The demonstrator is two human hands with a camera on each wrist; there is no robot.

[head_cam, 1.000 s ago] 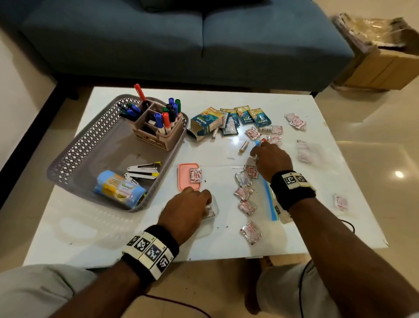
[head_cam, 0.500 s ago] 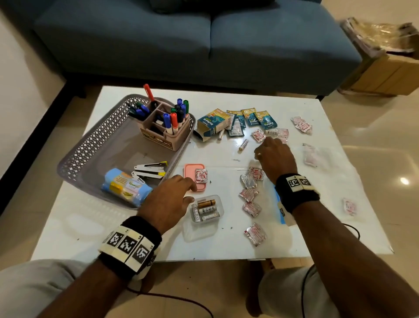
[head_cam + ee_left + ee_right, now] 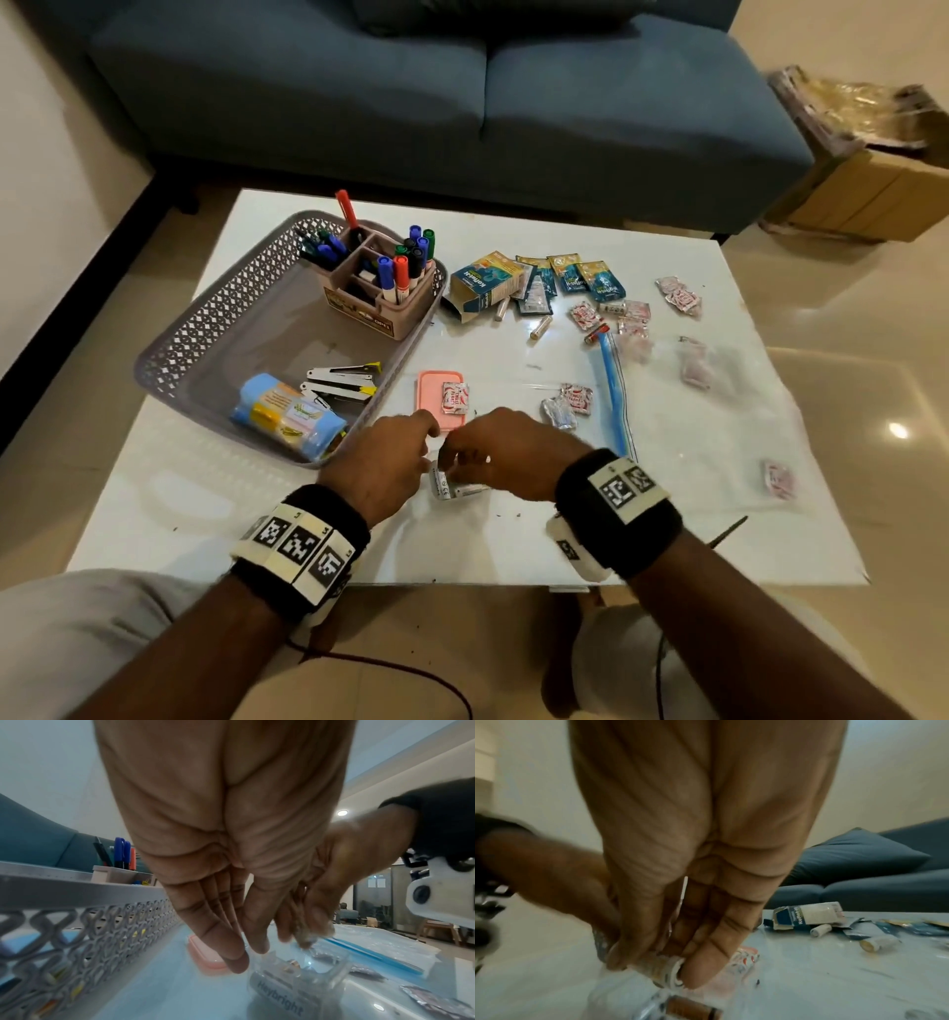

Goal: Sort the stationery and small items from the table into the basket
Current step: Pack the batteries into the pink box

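Note:
A small clear box [image 3: 449, 485] with batteries in it sits near the table's front edge, between my hands. My right hand [image 3: 464, 460] hovers over it and pinches a battery [image 3: 663, 970] between thumb and fingers, just above the clear box [image 3: 618, 992]. My left hand [image 3: 423, 447] reaches in from the left with its fingers nearly straight, the tips [image 3: 236, 961] by the rim of the box [image 3: 295, 983]. The grey lattice basket [image 3: 205, 329] stands at the left and holds a pen organiser [image 3: 380, 303], staplers [image 3: 344, 380] and a blue roll [image 3: 287, 416].
A pink lid [image 3: 429, 406] with a sachet [image 3: 454, 398] on it lies beyond my hands. Loose batteries [image 3: 541, 327], a torn carton [image 3: 485, 285], packets and several sachets lie at the back. A zip bag [image 3: 719, 411] covers the right side. A sofa is behind.
My right hand came back from the far sachets to the clear box with a battery in it. My left hand shifted from the pink lid to the box's left side.

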